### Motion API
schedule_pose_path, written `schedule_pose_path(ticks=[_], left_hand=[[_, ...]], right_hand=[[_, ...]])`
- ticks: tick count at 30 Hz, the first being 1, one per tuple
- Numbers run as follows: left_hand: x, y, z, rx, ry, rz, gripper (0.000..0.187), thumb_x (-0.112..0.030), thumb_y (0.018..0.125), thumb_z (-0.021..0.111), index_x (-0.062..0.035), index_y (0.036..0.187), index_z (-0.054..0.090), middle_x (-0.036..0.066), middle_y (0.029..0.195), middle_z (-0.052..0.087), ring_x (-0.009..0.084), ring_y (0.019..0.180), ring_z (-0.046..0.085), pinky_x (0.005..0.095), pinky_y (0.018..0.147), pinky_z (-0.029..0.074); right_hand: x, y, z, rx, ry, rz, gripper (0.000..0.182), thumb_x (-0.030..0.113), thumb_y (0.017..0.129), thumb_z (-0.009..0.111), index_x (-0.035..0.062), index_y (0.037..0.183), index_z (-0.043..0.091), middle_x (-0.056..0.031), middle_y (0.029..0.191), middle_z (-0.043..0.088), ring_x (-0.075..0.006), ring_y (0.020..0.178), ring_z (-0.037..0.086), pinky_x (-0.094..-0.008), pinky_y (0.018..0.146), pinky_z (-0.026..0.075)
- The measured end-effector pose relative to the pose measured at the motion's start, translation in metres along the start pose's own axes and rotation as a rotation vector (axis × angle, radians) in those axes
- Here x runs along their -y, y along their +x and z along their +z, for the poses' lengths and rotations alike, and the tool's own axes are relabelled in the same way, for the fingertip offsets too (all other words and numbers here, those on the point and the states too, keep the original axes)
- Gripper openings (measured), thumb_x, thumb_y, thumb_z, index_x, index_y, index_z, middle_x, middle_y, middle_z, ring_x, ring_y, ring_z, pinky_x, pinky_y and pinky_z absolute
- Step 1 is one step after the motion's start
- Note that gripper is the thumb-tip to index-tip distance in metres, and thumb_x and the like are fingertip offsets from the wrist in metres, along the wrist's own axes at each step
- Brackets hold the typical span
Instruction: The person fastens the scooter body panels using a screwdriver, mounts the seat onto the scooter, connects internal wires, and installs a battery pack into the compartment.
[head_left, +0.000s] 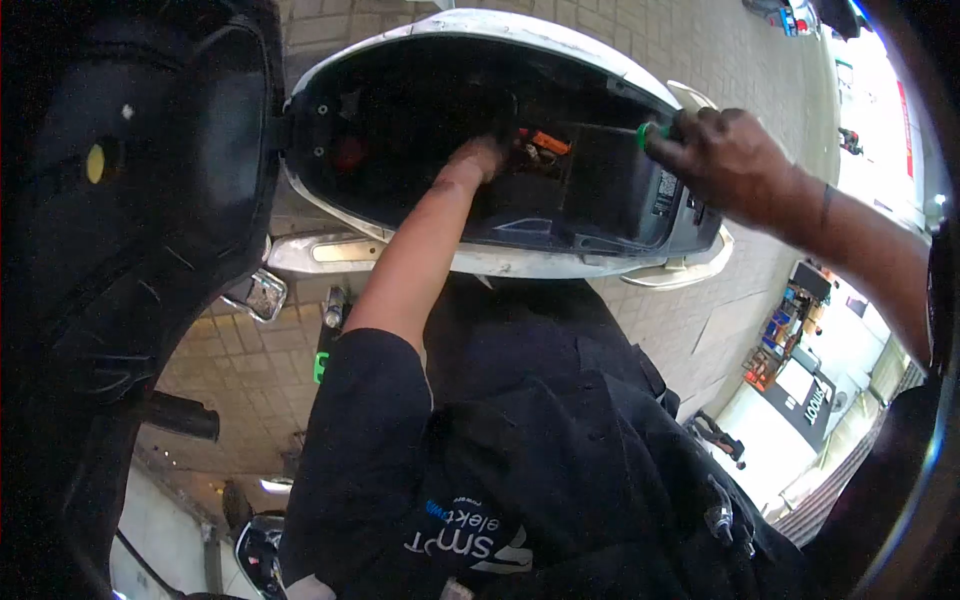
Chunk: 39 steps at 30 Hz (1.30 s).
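A white scooter (pixel 500 20) has its seat (pixel 140 230) tipped up at the left, with the black under-seat compartment (pixel 420 80) uncovered. My left hand (pixel 478 158) reaches down into the middle of that compartment. Blur and shadow conceal its fingers. Just right of it lies a small orange piece (pixel 551 143) among some loose bits. My right hand (pixel 722 155) is closed above the compartment's right end. It grips a black-and-green handle (pixel 643 136) whose green end points left; the rest is covered by my fingers.
A metal footrest (pixel 262 294) sticks out below the scooter's left side. White grab rails (pixel 690 268) flank its right end. Paving bricks (pixel 240 350) surround it. At the right, a shelf of assorted items (pixel 785 325) stands by a black sign (pixel 812 405). Part of another vehicle (pixel 262 550) shows at lower left.
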<state>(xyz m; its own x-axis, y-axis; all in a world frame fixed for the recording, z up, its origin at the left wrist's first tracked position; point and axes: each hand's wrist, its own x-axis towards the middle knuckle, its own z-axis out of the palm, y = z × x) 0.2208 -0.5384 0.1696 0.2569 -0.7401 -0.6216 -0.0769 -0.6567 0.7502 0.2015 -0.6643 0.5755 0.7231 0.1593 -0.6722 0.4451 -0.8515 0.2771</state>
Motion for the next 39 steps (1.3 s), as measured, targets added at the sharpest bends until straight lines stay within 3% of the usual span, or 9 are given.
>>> schedule_pose_path(ticks=[2, 6, 8, 13, 15, 23, 27, 29, 39], left_hand=[[0.004, 0.008, 0.002, 0.04, 0.153, 0.044, 0.06, -0.054, 0.091, 0.039, -0.0071, 0.127, 0.053, 0.02, 0.13, 0.051, 0.0352, 0.123, 0.046, 0.0412, 0.101, 0.038], [-0.042, -0.05, -0.03, 0.059, 0.135, -0.12, 0.045, -0.034, 0.095, 0.038, -0.0079, 0.13, 0.051, 0.02, 0.131, 0.05, 0.0343, 0.122, 0.048, 0.0402, 0.102, 0.038], [-0.023, -0.039, -0.024, -0.213, 0.201, 0.014, 0.057, -0.047, 0.092, 0.042, -0.0031, 0.125, 0.053, 0.024, 0.13, 0.049, 0.0372, 0.123, 0.046, 0.0425, 0.101, 0.037], [-0.024, -0.119, -0.065, -0.148, -0.196, 0.021, 0.03, -0.009, 0.095, 0.039, 0.0032, 0.118, 0.054, 0.022, 0.115, 0.06, 0.035, 0.111, 0.056, 0.0414, 0.097, 0.044], [-0.007, -0.136, -0.068, -0.055, -0.948, -0.096, 0.028, -0.008, 0.092, 0.044, 0.0032, 0.118, 0.049, 0.024, 0.109, 0.06, 0.0293, 0.095, 0.064, 0.0393, 0.089, 0.051], [-0.075, -0.195, -0.038, -0.05, -1.525, 0.032, 0.032, -0.019, 0.096, 0.047, -0.0011, 0.123, 0.046, 0.018, 0.118, 0.057, 0.0325, 0.109, 0.058, 0.0453, 0.094, 0.048], [-0.113, -0.209, -0.046, -0.026, -1.664, 0.118, 0.031, -0.022, 0.097, 0.044, -0.0043, 0.123, 0.047, 0.016, 0.12, 0.057, 0.0312, 0.112, 0.057, 0.0445, 0.094, 0.049], [-0.119, -0.212, -0.053, -0.016, -1.723, 0.162, 0.031, -0.022, 0.098, 0.043, -0.0051, 0.123, 0.047, 0.016, 0.12, 0.057, 0.0305, 0.112, 0.057, 0.0443, 0.094, 0.049], [-0.124, -0.235, -0.073, 0.021, -1.559, 0.179, 0.034, -0.027, 0.098, 0.045, -0.0055, 0.123, 0.05, 0.013, 0.115, 0.06, 0.0258, 0.106, 0.06, 0.0391, 0.087, 0.053]], right_hand=[[0.0, 0.008, 0.005, 0.173, 0.146, 0.079, 0.033, 0.014, 0.08, 0.061, 0.0118, 0.113, 0.059, -0.0179, 0.073, 0.063, -0.033, 0.068, 0.065, -0.043, 0.063, 0.054], [0.023, 0.001, 0.003, -0.122, 0.27, 0.22, 0.032, 0.009, 0.076, 0.057, 0.0106, 0.107, 0.062, -0.016, 0.074, 0.064, -0.033, 0.07, 0.065, -0.0444, 0.062, 0.053], [0.005, 0.001, 0.003, -0.14, 0.28, 0.192, 0.021, 0.016, 0.084, 0.058, 0.0087, 0.104, 0.062, -0.0185, 0.073, 0.063, -0.0351, 0.065, 0.062, -0.0444, 0.057, 0.049], [0.03, -0.092, 0.006, -0.324, 0.633, 0.466, 0.019, 0.02, 0.082, 0.062, 0.0068, 0.095, 0.061, -0.0143, 0.077, 0.063, -0.0329, 0.074, 0.063, -0.0423, 0.061, 0.049], [0.047, -0.129, 0.026, -0.371, 0.894, 0.567, 0.024, 0.02, 0.081, 0.066, 0.0059, 0.1, 0.061, -0.0158, 0.084, 0.064, -0.0326, 0.077, 0.063, -0.0402, 0.066, 0.05], [0.122, -0.208, 0.053, -0.351, 1.761, 0.784, 0.032, 0.012, 0.079, 0.073, -0.0029, 0.105, 0.062, -0.0115, 0.096, 0.066, -0.015, 0.089, 0.061, -0.0311, 0.08, 0.051], [0.133, -0.217, 0.052, -0.424, 1.811, 0.824, 0.031, 0.009, 0.079, 0.073, -0.0027, 0.105, 0.061, -0.0108, 0.099, 0.065, -0.0154, 0.092, 0.06, -0.0314, 0.084, 0.051], [0.135, -0.221, 0.058, -0.628, 1.846, 0.808, 0.026, 0.004, 0.077, 0.073, -0.0025, 0.1, 0.063, -0.006, 0.087, 0.065, -0.0093, 0.079, 0.058, -0.025, 0.069, 0.049], [0.125, -0.241, 0.056, -0.522, 1.687, 0.7, 0.033, 0.003, 0.076, 0.073, -0.0006, 0.107, 0.061, -0.01, 0.098, 0.064, -0.0147, 0.087, 0.062, -0.0286, 0.076, 0.053]])
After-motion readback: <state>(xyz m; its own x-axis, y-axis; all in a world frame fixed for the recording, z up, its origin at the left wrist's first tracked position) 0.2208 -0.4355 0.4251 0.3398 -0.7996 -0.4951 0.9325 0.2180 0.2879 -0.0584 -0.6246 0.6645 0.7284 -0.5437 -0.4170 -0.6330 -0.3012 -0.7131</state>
